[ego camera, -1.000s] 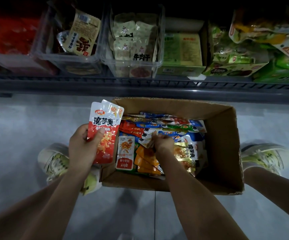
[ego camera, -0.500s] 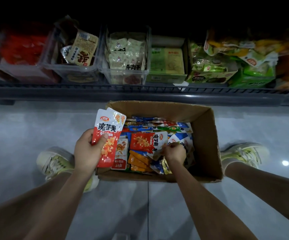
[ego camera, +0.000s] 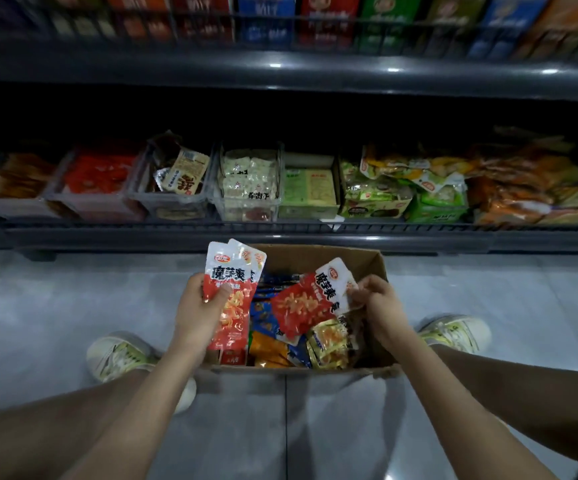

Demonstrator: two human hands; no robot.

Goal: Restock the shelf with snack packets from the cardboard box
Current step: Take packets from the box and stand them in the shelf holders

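Left hand (ego camera: 199, 306) grips a small stack of red packets (ego camera: 233, 292), upright over the left edge of the box (ego camera: 294, 258). Right hand (ego camera: 377, 299) pinches the white top corner of another red packet (ego camera: 310, 303), raised above the loose packets (ego camera: 329, 344) in the box. Shelf (ego camera: 246, 232) is just behind the box. Risks: the corner pinch looks weak, so the packet could slip back in. Merging it into the left stack could fan it and drop one outside the box

Cardboard box (ego camera: 372, 268): matt brown corrugated paper. Snack packets (ego camera: 232, 296): glossy plastic film. Shelf (ego camera: 280, 233): dark semi-gloss metal. Bins (ego camera: 249, 209) on it: clear plastic. Floor (ego camera: 55, 299): smooth glossy tile.
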